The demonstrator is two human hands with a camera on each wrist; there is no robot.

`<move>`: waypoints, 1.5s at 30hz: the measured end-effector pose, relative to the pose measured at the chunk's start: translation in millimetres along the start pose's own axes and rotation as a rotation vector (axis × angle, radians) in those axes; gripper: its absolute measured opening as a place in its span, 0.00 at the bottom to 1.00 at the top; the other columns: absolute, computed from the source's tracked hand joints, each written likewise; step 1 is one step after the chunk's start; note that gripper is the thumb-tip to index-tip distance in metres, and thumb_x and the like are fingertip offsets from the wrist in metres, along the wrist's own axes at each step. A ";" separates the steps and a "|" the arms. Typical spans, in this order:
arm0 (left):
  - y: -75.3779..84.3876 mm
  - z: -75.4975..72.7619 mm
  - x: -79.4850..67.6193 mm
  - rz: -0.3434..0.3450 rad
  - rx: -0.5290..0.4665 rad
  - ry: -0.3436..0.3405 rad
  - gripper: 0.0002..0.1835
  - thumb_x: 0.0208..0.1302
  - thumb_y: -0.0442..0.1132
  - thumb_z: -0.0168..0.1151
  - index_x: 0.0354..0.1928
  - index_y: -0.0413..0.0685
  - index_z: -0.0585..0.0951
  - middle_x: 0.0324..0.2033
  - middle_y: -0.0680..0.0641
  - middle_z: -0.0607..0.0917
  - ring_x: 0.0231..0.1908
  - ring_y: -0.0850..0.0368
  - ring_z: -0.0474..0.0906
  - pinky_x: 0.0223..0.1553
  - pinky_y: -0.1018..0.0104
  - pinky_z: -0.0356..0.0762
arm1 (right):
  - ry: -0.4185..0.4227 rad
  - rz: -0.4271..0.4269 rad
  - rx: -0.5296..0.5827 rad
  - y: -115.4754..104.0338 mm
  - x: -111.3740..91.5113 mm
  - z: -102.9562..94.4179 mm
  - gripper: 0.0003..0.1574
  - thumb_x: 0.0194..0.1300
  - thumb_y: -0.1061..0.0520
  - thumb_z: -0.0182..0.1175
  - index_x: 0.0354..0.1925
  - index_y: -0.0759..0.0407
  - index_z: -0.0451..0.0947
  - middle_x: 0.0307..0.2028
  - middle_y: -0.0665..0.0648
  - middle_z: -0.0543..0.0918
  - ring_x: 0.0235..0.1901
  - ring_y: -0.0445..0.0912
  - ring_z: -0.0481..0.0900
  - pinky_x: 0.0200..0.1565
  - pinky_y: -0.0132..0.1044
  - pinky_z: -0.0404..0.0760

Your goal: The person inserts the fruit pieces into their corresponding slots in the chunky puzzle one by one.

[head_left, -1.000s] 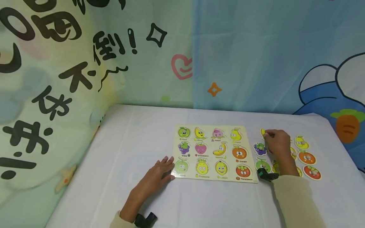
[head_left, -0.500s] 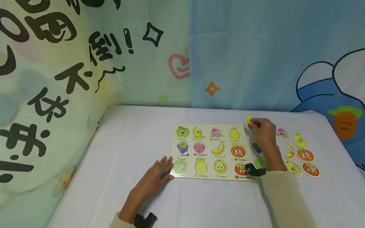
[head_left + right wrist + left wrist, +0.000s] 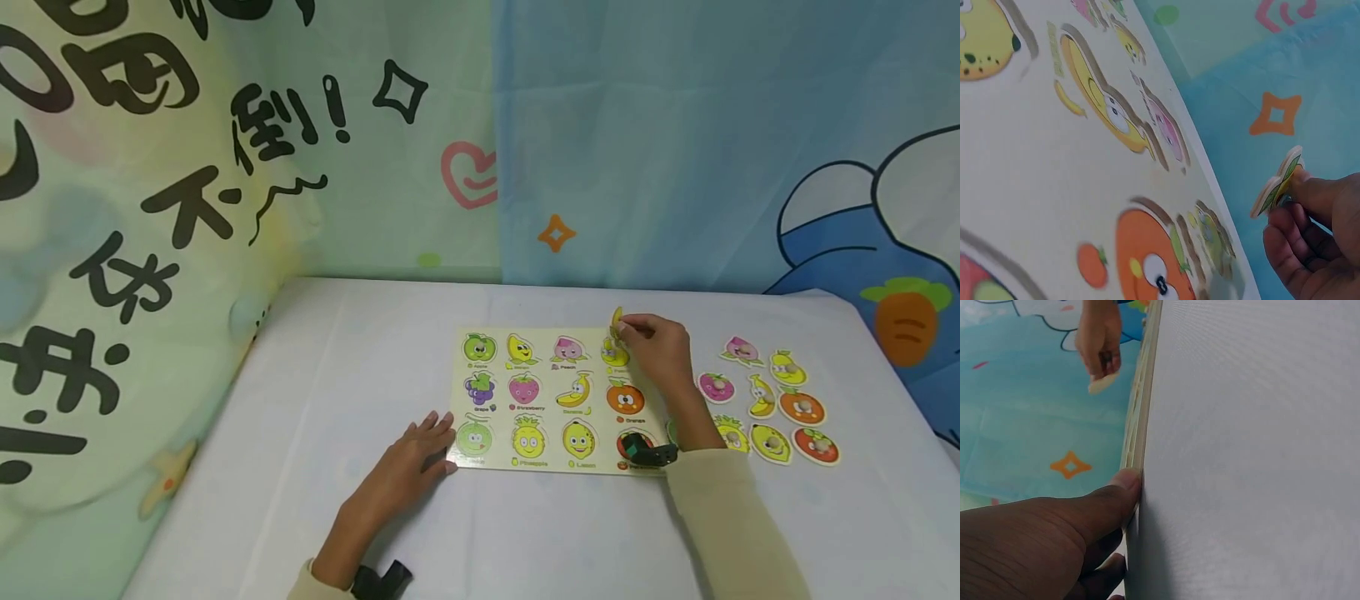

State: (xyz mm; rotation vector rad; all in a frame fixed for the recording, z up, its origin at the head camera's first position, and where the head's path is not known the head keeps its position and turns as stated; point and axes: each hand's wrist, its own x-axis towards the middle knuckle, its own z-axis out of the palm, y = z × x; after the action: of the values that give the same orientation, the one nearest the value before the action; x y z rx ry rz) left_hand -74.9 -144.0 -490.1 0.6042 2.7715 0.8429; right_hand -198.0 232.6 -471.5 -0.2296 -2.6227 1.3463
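Observation:
A cream wooden fruit puzzle board [image 3: 548, 392] lies flat on the table, with rows of fruit pictures such as banana and orange. My right hand [image 3: 660, 350] pinches a yellow fruit puzzle piece [image 3: 617, 317] with thumb and fingers, raised over the board's far right corner near the pear picture. Green leaves show on this piece [image 3: 1277, 187] in the right wrist view; its face is mostly turned away. My left hand [image 3: 408, 454] rests at the board's near left corner, fingers extended. In the left wrist view its thumb [image 3: 1124, 487] touches the board's edge.
Loose pieces lie right of the board: peach [image 3: 742, 350], pear [image 3: 788, 367], strawberry [image 3: 716, 387], banana [image 3: 761, 396], orange [image 3: 802, 407], pineapple [image 3: 732, 433], lemon [image 3: 771, 443] and persimmon [image 3: 817, 446]. My right forearm hides others. A printed cloth [image 3: 675, 167] hangs behind the white table.
My right hand has carried the yellow piece leftward from among the loose pieces to above the board's far right corner. My left hand stays at the near left corner.

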 end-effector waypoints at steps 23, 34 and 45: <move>-2.0 3.4 -1.2 0.005 -0.010 0.009 0.30 0.60 0.42 0.69 0.64 0.41 0.75 0.68 0.48 0.68 0.71 0.49 0.56 0.69 0.48 0.54 | -0.172 -0.028 0.175 -29.0 -11.4 73.7 0.17 0.68 0.51 0.62 0.48 0.61 0.83 0.40 0.59 0.83 0.37 0.50 0.79 0.39 0.41 0.79; -2.2 0.9 -0.8 0.018 -0.005 0.007 0.29 0.62 0.43 0.67 0.64 0.41 0.74 0.68 0.49 0.67 0.71 0.50 0.55 0.70 0.50 0.52 | -0.237 -0.033 0.150 -36.8 -11.0 87.2 0.13 0.66 0.53 0.64 0.45 0.60 0.84 0.40 0.57 0.84 0.37 0.49 0.78 0.39 0.39 0.78; -0.6 -0.2 -0.5 0.033 -0.005 0.012 0.29 0.62 0.43 0.67 0.64 0.40 0.75 0.68 0.48 0.67 0.71 0.49 0.56 0.70 0.49 0.53 | -0.265 -0.116 0.044 -44.3 -11.4 89.3 0.10 0.66 0.55 0.64 0.43 0.59 0.83 0.36 0.56 0.83 0.36 0.49 0.78 0.40 0.42 0.77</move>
State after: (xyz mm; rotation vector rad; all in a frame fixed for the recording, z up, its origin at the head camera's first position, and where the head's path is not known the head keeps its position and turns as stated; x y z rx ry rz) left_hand -74.7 -144.8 -490.2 0.6479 2.7771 0.8625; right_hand -210.1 134.3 -487.6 0.1147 -2.7619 1.4822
